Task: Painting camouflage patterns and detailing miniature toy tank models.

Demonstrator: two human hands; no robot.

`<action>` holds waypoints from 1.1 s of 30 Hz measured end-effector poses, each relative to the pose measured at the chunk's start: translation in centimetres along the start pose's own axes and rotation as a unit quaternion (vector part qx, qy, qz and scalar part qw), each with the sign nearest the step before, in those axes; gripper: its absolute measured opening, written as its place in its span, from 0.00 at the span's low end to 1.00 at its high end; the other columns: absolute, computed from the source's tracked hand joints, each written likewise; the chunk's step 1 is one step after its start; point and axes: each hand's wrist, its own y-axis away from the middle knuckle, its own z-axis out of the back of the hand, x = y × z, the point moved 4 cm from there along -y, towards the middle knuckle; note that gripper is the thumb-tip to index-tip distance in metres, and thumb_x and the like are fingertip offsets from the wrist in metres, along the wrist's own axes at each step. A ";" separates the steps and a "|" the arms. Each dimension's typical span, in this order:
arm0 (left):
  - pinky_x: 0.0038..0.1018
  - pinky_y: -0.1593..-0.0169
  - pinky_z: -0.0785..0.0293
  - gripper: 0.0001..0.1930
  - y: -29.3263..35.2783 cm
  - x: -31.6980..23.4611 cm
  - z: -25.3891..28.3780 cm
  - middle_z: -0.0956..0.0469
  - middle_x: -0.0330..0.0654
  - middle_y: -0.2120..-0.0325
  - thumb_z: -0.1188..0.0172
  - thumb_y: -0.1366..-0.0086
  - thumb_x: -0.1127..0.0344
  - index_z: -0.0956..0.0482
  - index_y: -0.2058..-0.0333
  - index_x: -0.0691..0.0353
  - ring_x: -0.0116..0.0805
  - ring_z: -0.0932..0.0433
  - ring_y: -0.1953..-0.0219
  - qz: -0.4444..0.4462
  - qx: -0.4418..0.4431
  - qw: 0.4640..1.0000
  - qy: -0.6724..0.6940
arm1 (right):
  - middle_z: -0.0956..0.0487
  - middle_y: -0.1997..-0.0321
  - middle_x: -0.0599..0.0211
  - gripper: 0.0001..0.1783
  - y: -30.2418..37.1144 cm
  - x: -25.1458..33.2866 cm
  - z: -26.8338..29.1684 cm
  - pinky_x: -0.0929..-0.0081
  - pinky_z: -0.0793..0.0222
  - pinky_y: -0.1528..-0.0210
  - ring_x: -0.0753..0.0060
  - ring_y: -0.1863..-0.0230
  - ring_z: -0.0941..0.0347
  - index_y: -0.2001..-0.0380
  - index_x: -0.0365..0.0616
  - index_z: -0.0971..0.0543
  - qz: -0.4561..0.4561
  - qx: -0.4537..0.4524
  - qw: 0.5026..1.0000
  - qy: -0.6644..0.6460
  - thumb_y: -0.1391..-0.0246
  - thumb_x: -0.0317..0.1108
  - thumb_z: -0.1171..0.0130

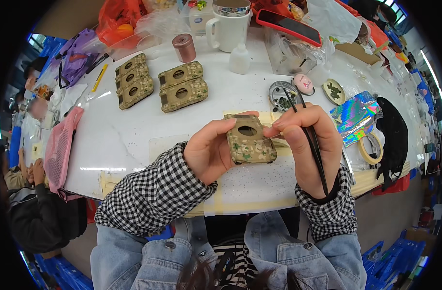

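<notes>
My left hand grips a small camouflage casing by its left side, an oval hole in its upper half facing up. Black tweezers are tucked in my right hand, their tips pointing up and away. The thumb and forefinger of that hand are pinched together at the casing's right edge; whether something tiny sits between them I cannot tell. Farther off to the left lie more such camouflage casings, a pair side by side and a group of three.
Beyond the casings stand a pink cylinder, a white mug and a small white bottle. On the right are a round dish of dark bits, a tape roll and a black bag. Another person sits at left.
</notes>
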 end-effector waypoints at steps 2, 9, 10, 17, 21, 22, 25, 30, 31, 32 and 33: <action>0.36 0.44 0.34 0.28 0.0 0.0 0.1 0.32 0.52 0.49 0.57 0.37 0.58 0.43 0.42 0.69 0.44 0.30 0.48 -0.001 0.002 1.000 0.000 | 0.27 0.69 0.65 0.04 0.0 0.0 0.0 0.83 0.34 0.65 0.82 0.70 0.32 0.67 0.34 0.30 -0.002 -0.001 1.000 -0.006 0.42 0.25 0.50; 0.37 0.45 0.33 0.28 -0.1 0.0 0.2 0.33 0.54 0.49 0.57 0.37 0.58 0.44 0.42 0.68 0.48 0.30 0.49 0.002 -0.007 1.000 -0.001 | 0.25 0.68 0.64 0.06 0.2 0.0 0.9 0.81 0.31 0.61 0.78 0.66 0.27 0.66 0.35 0.31 -0.047 -0.093 0.993 -0.063 0.40 0.28 0.52; 0.37 0.45 0.33 0.28 0.0 -0.1 0.2 0.33 0.55 0.49 0.57 0.37 0.58 0.44 0.41 0.68 0.48 0.30 0.49 -0.002 -0.009 1.000 -0.004 | 0.25 0.69 0.64 0.06 0.2 0.2 1.5 0.80 0.30 0.58 0.77 0.65 0.26 0.67 0.36 0.30 -0.052 -0.116 0.991 -0.029 0.40 0.29 0.52; 0.36 0.45 0.32 0.29 0.1 -0.5 0.3 0.34 0.55 0.48 0.58 0.36 0.57 0.46 0.40 0.67 0.48 0.30 0.48 -0.029 -0.008 1.000 -0.004 | 0.27 0.76 0.62 0.07 0.6 -0.6 2.9 0.74 0.35 0.72 0.63 0.76 0.31 0.74 0.39 0.26 0.109 -0.089 0.903 0.406 0.56 0.24 0.37; 0.35 0.46 0.30 0.29 -0.1 -0.6 0.4 0.34 0.55 0.47 0.58 0.35 0.57 0.47 0.40 0.68 0.47 0.30 0.48 -0.034 -0.008 0.999 -0.003 | 0.27 0.74 0.61 0.09 0.9 -2.3 2.9 0.71 0.34 0.70 0.61 0.72 0.30 0.72 0.40 0.26 0.097 -0.024 0.880 0.464 0.58 0.28 0.36; 0.35 0.46 0.30 0.29 -0.1 -0.5 0.4 0.35 0.55 0.47 0.59 0.35 0.57 0.47 0.40 0.68 0.47 0.30 0.48 -0.034 -0.005 0.999 -0.002 | 0.27 0.73 0.61 0.10 1.0 -2.3 2.9 0.70 0.34 0.70 0.60 0.71 0.30 0.71 0.40 0.26 0.095 -0.009 0.880 0.465 0.58 0.29 0.36; 0.34 0.47 0.28 0.29 0.1 -0.7 0.5 0.35 0.56 0.47 0.59 0.35 0.57 0.49 0.40 0.69 0.48 0.30 0.49 -0.044 -0.014 0.999 0.007 | 0.27 0.70 0.58 0.16 1.3 -1.3 3.5 0.68 0.34 0.66 0.57 0.69 0.30 0.62 0.39 0.26 0.081 -0.029 0.894 0.440 0.55 0.32 0.38; 0.35 0.48 0.27 0.29 0.0 -0.7 0.5 0.36 0.58 0.47 0.60 0.34 0.58 0.51 0.40 0.70 0.50 0.30 0.49 -0.048 -0.005 0.999 0.026 | 0.23 0.61 0.53 0.20 4.0 1.1 5.7 0.74 0.32 0.54 0.66 0.56 0.25 0.52 0.32 0.32 -0.043 -0.028 0.939 0.340 0.48 0.28 0.43; 0.35 0.48 0.27 0.29 0.1 -0.7 0.7 0.36 0.58 0.47 0.61 0.34 0.58 0.51 0.40 0.70 0.50 0.30 0.49 -0.049 -0.006 0.998 0.028 | 0.22 0.62 0.54 0.19 4.7 0.6 6.0 0.75 0.32 0.56 0.67 0.58 0.25 0.53 0.32 0.31 -0.077 -0.026 0.949 0.304 0.48 0.27 0.43; 0.35 0.48 0.27 0.29 -0.1 -0.6 0.4 0.37 0.59 0.46 0.61 0.34 0.58 0.52 0.39 0.70 0.50 0.30 0.48 -0.045 0.004 0.998 0.033 | 0.22 0.62 0.55 0.19 5.7 -0.1 6.6 0.76 0.31 0.57 0.68 0.59 0.24 0.54 0.32 0.31 -0.111 -0.028 0.956 0.271 0.49 0.26 0.42; 0.35 0.48 0.26 0.29 0.0 -0.6 0.6 0.38 0.59 0.46 0.61 0.34 0.59 0.52 0.39 0.70 0.50 0.30 0.48 -0.046 0.003 0.998 0.032 | 0.21 0.63 0.55 0.19 6.6 -1.2 7.2 0.77 0.31 0.58 0.70 0.60 0.23 0.54 0.32 0.30 -0.143 -0.029 0.962 0.231 0.49 0.26 0.42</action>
